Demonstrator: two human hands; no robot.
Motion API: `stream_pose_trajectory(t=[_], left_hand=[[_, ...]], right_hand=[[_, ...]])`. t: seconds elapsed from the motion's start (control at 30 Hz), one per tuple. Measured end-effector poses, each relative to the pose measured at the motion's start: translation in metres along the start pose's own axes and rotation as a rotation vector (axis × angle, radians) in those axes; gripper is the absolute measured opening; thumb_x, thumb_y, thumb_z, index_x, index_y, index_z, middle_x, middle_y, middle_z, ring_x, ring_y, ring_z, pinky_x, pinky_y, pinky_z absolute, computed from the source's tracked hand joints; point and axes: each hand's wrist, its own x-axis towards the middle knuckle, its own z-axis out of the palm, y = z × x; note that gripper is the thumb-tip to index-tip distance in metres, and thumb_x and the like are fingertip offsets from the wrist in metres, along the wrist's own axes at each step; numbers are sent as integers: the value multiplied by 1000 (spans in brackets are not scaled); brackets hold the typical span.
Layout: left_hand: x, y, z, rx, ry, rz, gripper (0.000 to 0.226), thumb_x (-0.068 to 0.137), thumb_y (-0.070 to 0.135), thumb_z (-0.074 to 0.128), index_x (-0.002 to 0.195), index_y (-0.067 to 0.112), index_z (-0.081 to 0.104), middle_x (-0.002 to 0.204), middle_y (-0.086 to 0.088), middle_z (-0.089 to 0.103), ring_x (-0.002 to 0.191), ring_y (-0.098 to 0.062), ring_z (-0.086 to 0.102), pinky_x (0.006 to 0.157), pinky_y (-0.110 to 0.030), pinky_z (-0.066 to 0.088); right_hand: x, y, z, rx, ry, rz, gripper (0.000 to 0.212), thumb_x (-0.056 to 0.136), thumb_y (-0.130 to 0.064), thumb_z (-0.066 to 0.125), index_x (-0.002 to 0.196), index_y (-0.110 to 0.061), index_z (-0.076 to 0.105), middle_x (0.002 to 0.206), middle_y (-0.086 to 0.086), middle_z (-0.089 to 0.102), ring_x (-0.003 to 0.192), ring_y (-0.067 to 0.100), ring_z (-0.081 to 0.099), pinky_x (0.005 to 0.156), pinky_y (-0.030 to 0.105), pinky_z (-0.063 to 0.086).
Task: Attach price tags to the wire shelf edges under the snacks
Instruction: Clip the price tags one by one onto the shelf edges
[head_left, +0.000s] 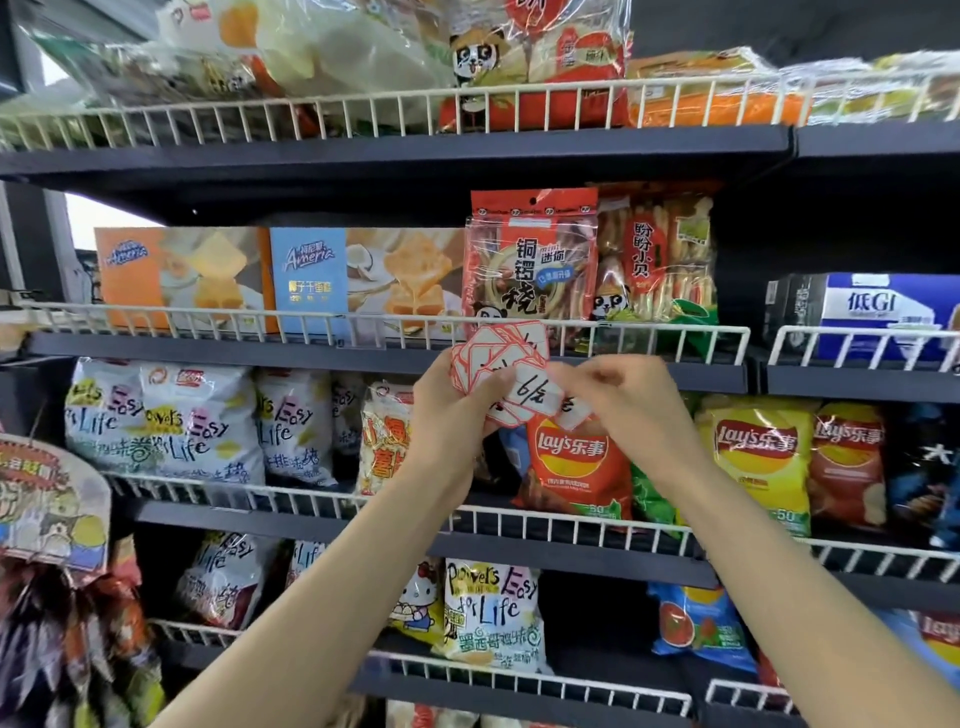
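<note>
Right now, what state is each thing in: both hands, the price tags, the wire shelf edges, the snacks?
left hand: grips a fanned stack of tags
stack of price tags: loose, held in front of the shelf, none attached
right hand: pinches the front tag
front tag: handwritten, held between both hands
wire shelf edge: bare, no tag visible on it
red snack bag: upright behind the wire
Lay's bag: upright, shelf below

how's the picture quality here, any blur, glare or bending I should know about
Head view: wide-angle lens bows the wire shelf edges; right hand is slightly motion-blurred, left hand sharper; glare streaks the clear snack bags on top; price tags readable; left edge smeared.
</note>
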Motion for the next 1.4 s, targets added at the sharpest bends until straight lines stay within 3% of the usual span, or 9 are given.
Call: stream_pose_trajectory(t=[0.17,0.3,0.47,0.57,0.73,1.03,1.13,1.23,1.4], left_hand=[[4,4,-8,-95,-56,-5,17,87,5,61,98,18,62,93,-4,72,83,-17,70,66,-27,56],[9,5,-17,-55,-8,1,19,87,6,63,101,19,61,100,-6,71,91,-20,69,68,-29,56],[11,7,-16,-26,-39,20,22,86,4,63,104,16,61,104,-9,71,95,-22,69,76,-33,56],[11,8,-16,-12,-50,26,25,86,4,64,109,12,61,104,-10,71,94,-23,69,75,-33,56],[9,10,-14,-9,-87,25,30,83,2,65,112,8,60,102,-12,71,87,-24,70,63,-27,55],[14,12,-21,-165,-35,-16,21,86,0,60,102,14,62,95,-5,71,81,-15,69,66,-23,56],[16,12,-17,-195,-19,-38,22,86,-1,61,104,12,62,98,-6,71,82,-15,69,66,-24,56],[18,12,-7,-221,-21,-51,23,85,-1,62,106,9,61,97,-8,70,81,-18,69,70,-28,58],[20,9,1,-265,-30,-86,31,85,-1,62,116,1,58,99,-13,69,79,-22,68,65,-29,58]], right_hand=[[4,-2,3,-39,137,-63,22,79,-32,72,64,-16,68,66,0,68,64,18,63,64,34,48],[10,7,0,41,249,1,21,81,-24,71,64,-18,60,70,5,68,69,25,66,68,45,55],[8,3,7,66,127,-66,21,82,-11,70,81,-24,53,84,3,68,74,16,67,59,34,55],[7,-5,11,-18,73,-129,23,86,-10,62,74,-30,63,81,-10,68,74,9,64,62,28,51],[6,-13,17,-14,39,-111,15,79,-33,71,71,-21,70,73,2,71,72,21,67,70,41,55],[8,0,11,92,146,-14,16,79,-20,73,72,-16,59,76,6,70,71,24,68,68,46,56],[9,0,15,23,157,-74,13,84,-12,66,83,-22,57,82,4,69,68,19,67,61,41,55],[8,-7,23,-57,130,-104,22,87,-8,56,76,-24,67,81,-8,69,75,15,65,68,40,55],[7,-15,32,-53,74,-93,23,85,-32,64,70,-16,72,65,-6,68,62,11,62,59,20,45]])
